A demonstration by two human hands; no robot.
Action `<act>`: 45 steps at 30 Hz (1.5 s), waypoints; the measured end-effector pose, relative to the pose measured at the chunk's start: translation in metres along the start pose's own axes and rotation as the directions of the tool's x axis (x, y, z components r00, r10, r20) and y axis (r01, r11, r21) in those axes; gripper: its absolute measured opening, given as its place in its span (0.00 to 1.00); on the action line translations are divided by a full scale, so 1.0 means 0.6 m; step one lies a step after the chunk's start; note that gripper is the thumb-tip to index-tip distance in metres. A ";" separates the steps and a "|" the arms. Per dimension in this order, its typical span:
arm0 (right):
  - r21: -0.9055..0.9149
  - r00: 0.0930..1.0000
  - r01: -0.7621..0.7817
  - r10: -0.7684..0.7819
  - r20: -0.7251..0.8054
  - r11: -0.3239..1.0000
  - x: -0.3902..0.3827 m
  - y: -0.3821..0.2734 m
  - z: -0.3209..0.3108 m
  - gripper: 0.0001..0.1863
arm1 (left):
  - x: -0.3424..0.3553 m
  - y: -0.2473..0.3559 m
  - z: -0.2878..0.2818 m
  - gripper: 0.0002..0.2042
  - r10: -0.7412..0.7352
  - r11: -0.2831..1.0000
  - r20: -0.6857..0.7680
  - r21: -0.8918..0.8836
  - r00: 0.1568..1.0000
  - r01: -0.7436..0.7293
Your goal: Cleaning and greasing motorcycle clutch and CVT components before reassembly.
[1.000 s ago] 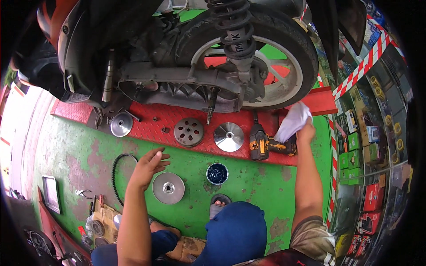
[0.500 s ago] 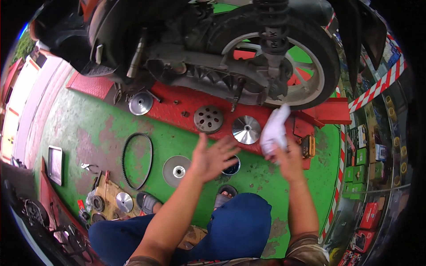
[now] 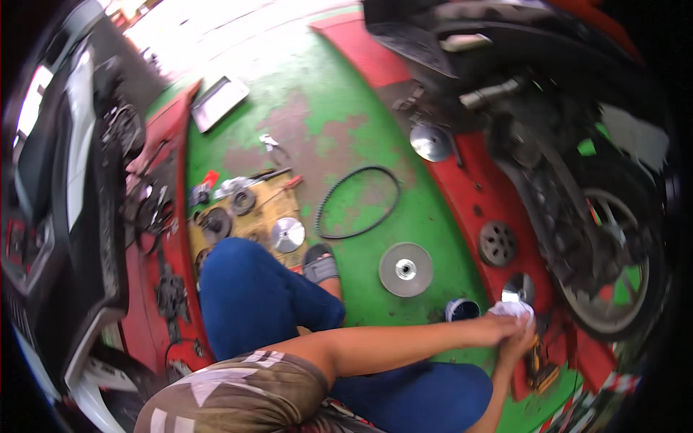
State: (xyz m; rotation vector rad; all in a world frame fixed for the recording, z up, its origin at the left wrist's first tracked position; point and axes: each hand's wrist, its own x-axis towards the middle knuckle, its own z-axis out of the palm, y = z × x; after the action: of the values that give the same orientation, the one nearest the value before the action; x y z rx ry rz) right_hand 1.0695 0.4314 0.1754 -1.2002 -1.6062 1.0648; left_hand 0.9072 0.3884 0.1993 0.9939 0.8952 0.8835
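Observation:
A white cloth (image 3: 511, 308) is bunched between my hands at the right, over the edge of the red lift platform. My left hand (image 3: 497, 332), its arm stretched across my body, is closed against the cloth. My right hand (image 3: 517, 345) grips the same cloth from below; its fingers are partly hidden. Just beyond the cloth lies a shiny metal pulley disc (image 3: 520, 286), partly covered. A dark blue tub (image 3: 462, 310) stands on the floor beside my hands. Near it lies a grey pulley disc (image 3: 406, 270) with a hub.
A scooter (image 3: 570, 202) with its drive case exposed stands on the red platform (image 3: 462, 187). That platform bears a holed clutch bell (image 3: 498, 243) and another disc (image 3: 432, 142). A drive belt (image 3: 398, 206), pliers (image 3: 271, 144), metal tray (image 3: 219, 105) and cardboard (image 3: 271, 200) with parts lie on the green floor.
The view has swung left, bringing a second scooter into sight. My left hand, spread and apart before, has come to the cloth in my right hand.

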 end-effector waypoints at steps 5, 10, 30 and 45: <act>0.044 0.963 -0.255 0.250 0.096 0.966 0.061 -0.069 -0.016 0.24 | -0.054 0.062 -0.031 0.20 0.508 0.533 -0.113 0.820 0.854 -0.209; 0.352 0.939 -0.297 0.205 0.275 0.888 0.108 -0.148 -0.041 0.27 | -0.025 0.129 -0.015 0.09 0.697 0.170 0.046 0.959 0.716 -0.227; -0.157 0.919 0.389 -0.393 0.008 0.908 0.179 -0.389 0.037 0.21 | -0.082 0.336 -0.027 0.16 0.868 0.445 -0.481 0.644 0.122 -0.623; -0.236 0.419 0.907 -0.817 0.396 0.350 0.197 -0.402 0.009 0.24 | -0.129 0.363 -0.030 0.13 0.688 0.684 -0.650 0.432 0.323 -0.587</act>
State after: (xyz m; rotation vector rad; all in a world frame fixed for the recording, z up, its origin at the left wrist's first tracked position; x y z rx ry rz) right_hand 0.9811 0.5023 0.4189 -0.2444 -2.3053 0.0936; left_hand 0.8205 0.3868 0.4140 1.0839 1.3119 2.1182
